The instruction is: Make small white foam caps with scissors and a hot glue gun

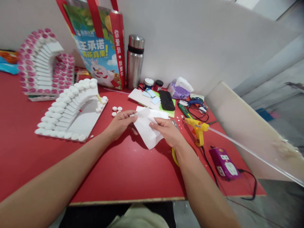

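Note:
A thin white sheet of paper [147, 134], creased and hanging at an angle, is held above the table between both hands. My left hand [123, 124] pinches its left edge between thumb and fingers. On the other side my right hand [166, 128] grips the sheet with the thumb on top. Several small white discs [114, 108] lie just beyond my left hand. To the left stands a white curved staircase model [71, 104] edged with round white pieces. A yellow glue gun [198, 128] with a long clear stick rests right of my right hand.
A purple power box [225, 163] with cords sits at the right edge. Along the wall stand a steel bottle [135, 63], a printed bag [102, 53], paint jars [148, 83] and a tissue pack [178, 91]. A pink-and-white model [30, 68] is back left.

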Motion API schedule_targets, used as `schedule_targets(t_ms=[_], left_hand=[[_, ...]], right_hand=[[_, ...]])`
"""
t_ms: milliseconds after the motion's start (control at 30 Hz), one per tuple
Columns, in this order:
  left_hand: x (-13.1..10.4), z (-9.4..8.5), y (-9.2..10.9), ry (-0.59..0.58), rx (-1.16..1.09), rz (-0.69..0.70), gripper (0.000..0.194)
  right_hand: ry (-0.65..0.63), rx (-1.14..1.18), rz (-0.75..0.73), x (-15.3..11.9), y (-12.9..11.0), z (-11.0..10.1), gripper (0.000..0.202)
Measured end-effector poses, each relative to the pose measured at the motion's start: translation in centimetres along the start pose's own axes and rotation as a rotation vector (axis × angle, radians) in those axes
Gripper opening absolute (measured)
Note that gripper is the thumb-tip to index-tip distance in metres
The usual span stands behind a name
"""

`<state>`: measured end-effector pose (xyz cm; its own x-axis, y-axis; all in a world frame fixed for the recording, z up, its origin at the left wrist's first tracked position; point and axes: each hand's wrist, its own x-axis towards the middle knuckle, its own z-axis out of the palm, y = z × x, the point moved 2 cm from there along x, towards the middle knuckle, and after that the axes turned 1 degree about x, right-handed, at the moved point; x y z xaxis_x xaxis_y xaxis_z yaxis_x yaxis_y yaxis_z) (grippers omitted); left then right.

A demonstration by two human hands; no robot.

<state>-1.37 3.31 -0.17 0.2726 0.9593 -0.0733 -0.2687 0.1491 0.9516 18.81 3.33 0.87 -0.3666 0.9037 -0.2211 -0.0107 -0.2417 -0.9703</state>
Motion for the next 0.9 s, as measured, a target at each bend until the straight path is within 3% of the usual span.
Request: schedule_targets(t_ms=[200,500,700,900], left_hand=[[0.0,0.5,0.8,0.026,-0.189,-0.003,0.021],[-0.1,0.1,0.7,-0.025,-0.193,0.031,0.015],[-0.2,0.0,0.6,-0.101,-0.239,0.006,0.025],[0.0,-0.1,0.0,-0.058,-0.117,-0.115,0.039]], right_hand=[[0.087,0.249,-0.006,0.0,-0.7,0.2,0.041],[0.126,0.361,-0.02,0.3,-0.8,1.5,0.015],[0.14,0.264,-0.037,-0.1,-1.0,1.5,0.012],[0.07,0.024,-0.133,-0.5,-1.0,1.4,0.015]])
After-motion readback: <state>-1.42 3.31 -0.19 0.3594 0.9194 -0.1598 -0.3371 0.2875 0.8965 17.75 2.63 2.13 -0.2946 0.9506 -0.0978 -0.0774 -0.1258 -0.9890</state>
